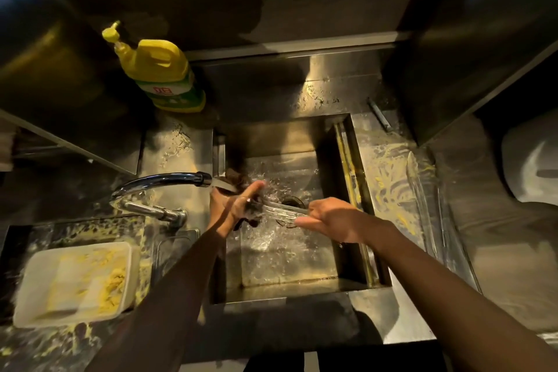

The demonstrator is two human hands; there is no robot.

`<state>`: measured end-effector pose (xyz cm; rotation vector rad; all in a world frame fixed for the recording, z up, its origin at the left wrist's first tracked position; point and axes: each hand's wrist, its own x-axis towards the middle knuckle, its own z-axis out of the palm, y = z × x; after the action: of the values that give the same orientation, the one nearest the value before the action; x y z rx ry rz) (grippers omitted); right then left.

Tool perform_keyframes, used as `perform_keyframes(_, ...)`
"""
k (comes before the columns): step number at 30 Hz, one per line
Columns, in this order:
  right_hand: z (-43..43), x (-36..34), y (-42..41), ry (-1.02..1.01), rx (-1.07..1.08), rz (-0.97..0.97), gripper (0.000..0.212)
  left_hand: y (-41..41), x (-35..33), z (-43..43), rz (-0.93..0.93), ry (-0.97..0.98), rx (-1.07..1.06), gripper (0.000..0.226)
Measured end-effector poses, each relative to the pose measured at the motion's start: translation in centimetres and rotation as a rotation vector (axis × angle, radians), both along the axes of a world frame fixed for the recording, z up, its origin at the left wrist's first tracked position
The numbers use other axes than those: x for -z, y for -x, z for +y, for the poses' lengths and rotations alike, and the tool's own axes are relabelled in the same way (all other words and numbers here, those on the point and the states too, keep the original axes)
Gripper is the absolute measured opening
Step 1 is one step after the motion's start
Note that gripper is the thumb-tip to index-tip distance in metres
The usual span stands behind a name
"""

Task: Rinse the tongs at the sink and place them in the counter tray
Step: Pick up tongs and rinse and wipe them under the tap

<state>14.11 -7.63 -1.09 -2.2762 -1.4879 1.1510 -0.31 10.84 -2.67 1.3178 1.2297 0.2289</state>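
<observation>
- Two bare forearms enter from 6 o'clock, the left forearm (169, 296) from 7 and the right forearm (453, 290) from 5, meeting over the basin
- Sink (287, 136): a rectangular steel basin at frame centre, its floor wet and splashed, with the drain (291, 201) just behind the hands
- Tongs (283, 211): held level over the drain inside the basin, lying 9 to 3 o'clock between the two hands, with running water streaming along them
- Right hand (327, 219): thumb and fingertips pinch the 3 o'clock end of the tongs, and the remaining fingers lie fairly straight beneath it
- Left hand (238, 205): fingers are curled round the 9 o'clock end of the tongs, with one finger straighter and pointing to 1 o'clock
- A dark mass (241, 178) sits at this grip, possibly a scouring pad; splash and blur prevent confirmation
- Faucet (163, 181): a chrome spout arching in from 9 o'clock, its stream landing on the left hand
- Detergent bottle (163, 75): yellow, with a pump top, upright on the counter at 11 o'clock
- White container (75, 281): at 8 o'clock on the soiled counter, holding yellow scraps
- Right counter (389, 178): at 3 o'clock, smeared with yellow residue, and a long clear utensil (422, 199) lies on it, well apart from the hands
</observation>
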Motion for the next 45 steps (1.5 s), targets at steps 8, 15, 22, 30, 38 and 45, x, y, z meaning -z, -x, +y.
perform_keyframes(8, -3.4, 2.2, 0.7, -0.009, 0.316, 0.075, 0.047, 2.3, 1.7, 1.7, -0.260, 0.390, -0.420, 0.041)
perform_keyframes(15, -0.7, 2.7, 5.7, -0.031, 0.385, 0.224, 0.070, 0.4, -0.3, -2.6, -0.315, 0.519, -0.276, 0.038)
perform_keyframes(22, -0.5, 2.5, 4.0, 0.012, 0.377, 0.146, 0.066, 0.0, 0.2, -3.5, -0.232, 0.381, -0.341, 0.028)
perform_keyframes(30, -0.2, 1.3, 0.3, 0.076, 0.075, -0.075, 0.064, 0.3, 0.8, -2.1, -0.142, 0.169, -0.240, 0.039)
perform_keyframes(38, -4.7, 2.6, -1.4, -0.068, 0.257, -0.182, 0.078, -0.5, 0.9, -2.8, 0.086, 0.123, -0.350, 0.069)
perform_keyframes(45, -5.8, 2.5, 0.2, -0.150, 0.362, -0.200, 0.073, -1.5, -0.3, -4.8, 0.007, 0.255, -0.392, 0.073)
